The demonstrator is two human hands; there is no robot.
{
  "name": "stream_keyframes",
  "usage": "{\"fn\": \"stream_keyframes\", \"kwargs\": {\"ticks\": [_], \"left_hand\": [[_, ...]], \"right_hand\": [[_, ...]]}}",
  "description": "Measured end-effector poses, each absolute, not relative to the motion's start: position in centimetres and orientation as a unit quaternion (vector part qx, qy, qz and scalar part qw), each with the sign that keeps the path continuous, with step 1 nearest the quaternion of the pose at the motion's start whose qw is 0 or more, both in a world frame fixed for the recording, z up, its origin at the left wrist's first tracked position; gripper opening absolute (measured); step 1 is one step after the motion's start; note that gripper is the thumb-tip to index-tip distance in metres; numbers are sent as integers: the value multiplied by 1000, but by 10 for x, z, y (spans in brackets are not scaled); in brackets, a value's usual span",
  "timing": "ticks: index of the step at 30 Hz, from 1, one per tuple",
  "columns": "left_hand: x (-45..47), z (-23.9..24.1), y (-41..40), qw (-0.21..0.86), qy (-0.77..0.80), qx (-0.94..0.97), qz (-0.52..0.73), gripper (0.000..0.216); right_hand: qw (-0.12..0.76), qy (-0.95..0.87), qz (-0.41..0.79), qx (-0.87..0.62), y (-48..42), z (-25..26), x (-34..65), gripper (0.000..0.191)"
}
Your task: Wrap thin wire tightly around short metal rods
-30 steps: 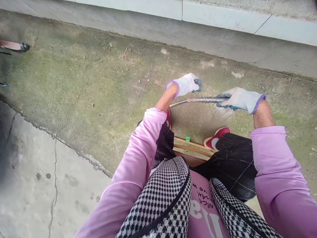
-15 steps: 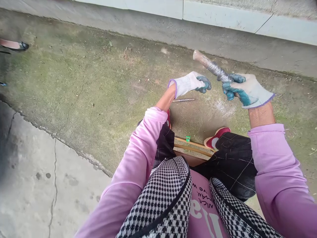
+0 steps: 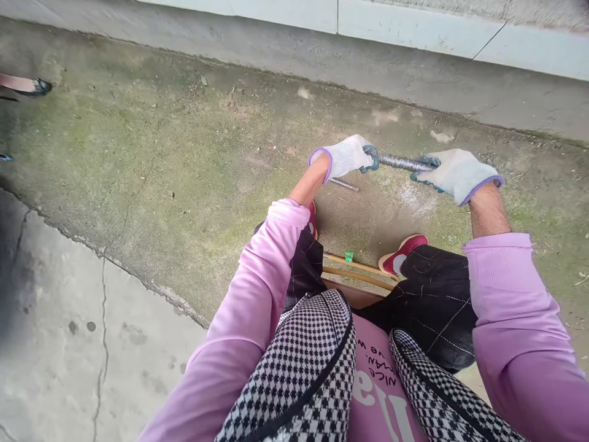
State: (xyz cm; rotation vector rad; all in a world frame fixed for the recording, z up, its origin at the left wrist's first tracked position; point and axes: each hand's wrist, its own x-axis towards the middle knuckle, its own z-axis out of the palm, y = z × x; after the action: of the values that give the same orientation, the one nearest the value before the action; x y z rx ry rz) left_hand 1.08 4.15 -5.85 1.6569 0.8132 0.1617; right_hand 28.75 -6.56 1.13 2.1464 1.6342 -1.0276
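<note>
A rod wound with thin silver wire (image 3: 401, 162) is held nearly level between my two gloved hands, above the ground. My left hand (image 3: 353, 153), in a white glove with blue-green coated fingers, is closed around its left end. Around the right end, my right hand (image 3: 460, 173), in a matching glove, is closed too. Both ends of the rod are hidden by the gloves. A thinner greyish rod (image 3: 345, 184) lies on the ground below my left hand, partly covered by it.
Mossy ground (image 3: 151, 141) spreads around my red shoes (image 3: 402, 253). A low wall (image 3: 257, 52) runs along the far side. A small green wrapper (image 3: 349, 256) lies by a wooden bar (image 3: 359, 278) between my legs. Another person's foot (image 3: 34, 86) is at the far left.
My left hand has taken hold of the wire-wound rod's free end. The rod has swung down from a tilt to nearly level, and my right hand has turned with it.
</note>
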Motion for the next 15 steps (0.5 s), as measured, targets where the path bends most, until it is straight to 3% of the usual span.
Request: {"fn": "stream_keyframes", "kwargs": {"ticks": [3, 7, 10, 15], "left_hand": [[12, -60, 49, 595, 380, 707, 46, 23], [15, -61, 56, 631, 352, 688, 66, 26], [19, -65, 61, 683, 308, 656, 91, 14], [24, -65, 53, 687, 322, 645, 88, 17]], "right_hand": [[103, 513, -472, 710, -75, 14, 291, 17], [-21, 483, -601, 637, -87, 18, 306, 44], [-142, 459, -627, 613, -88, 21, 308, 55], [-331, 406, -578, 626, -74, 14, 284, 42]]}}
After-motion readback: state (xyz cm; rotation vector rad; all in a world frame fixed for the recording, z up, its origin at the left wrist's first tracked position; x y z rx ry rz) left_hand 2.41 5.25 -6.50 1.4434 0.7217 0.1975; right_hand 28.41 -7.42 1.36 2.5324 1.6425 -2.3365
